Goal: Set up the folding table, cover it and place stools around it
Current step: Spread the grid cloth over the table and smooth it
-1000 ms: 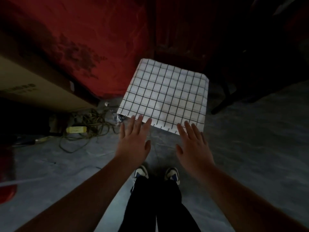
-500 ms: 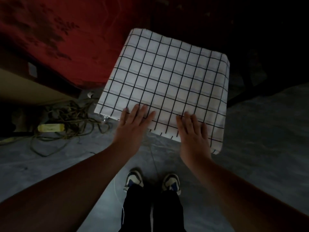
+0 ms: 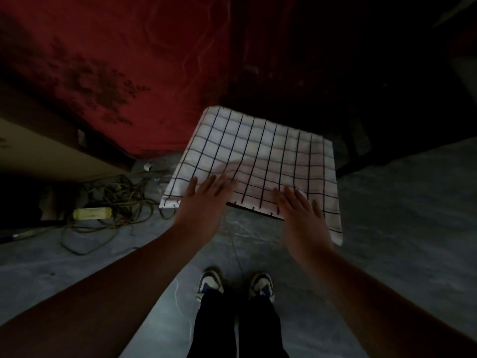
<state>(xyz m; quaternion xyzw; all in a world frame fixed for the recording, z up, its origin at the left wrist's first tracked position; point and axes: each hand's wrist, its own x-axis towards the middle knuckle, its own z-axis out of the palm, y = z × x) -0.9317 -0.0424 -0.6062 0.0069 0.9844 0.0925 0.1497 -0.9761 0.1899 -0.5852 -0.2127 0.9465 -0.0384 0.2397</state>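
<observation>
A white cloth with a black grid (image 3: pixel 260 153) lies spread over a small square top in front of me, and the table under it is hidden. My left hand (image 3: pixel 204 200) lies flat on the cloth's near left edge with straight fingers. My right hand (image 3: pixel 300 213) presses flat on the near right edge. The cloth is wrinkled between my two hands, and its near right corner hangs down. No stool is clearly visible.
A tangle of cord with a yellow plug block (image 3: pixel 91 213) lies on the grey floor at left. A red draped sheet (image 3: pixel 116 73) and a tan cardboard box (image 3: pixel 38 156) stand behind it. Dark furniture legs (image 3: pixel 361 158) are at the right. My shoes (image 3: pixel 235 282) are below.
My hands slid back from further up the cloth to its near edge. The cloth now wrinkles between them, and the view has pulled back.
</observation>
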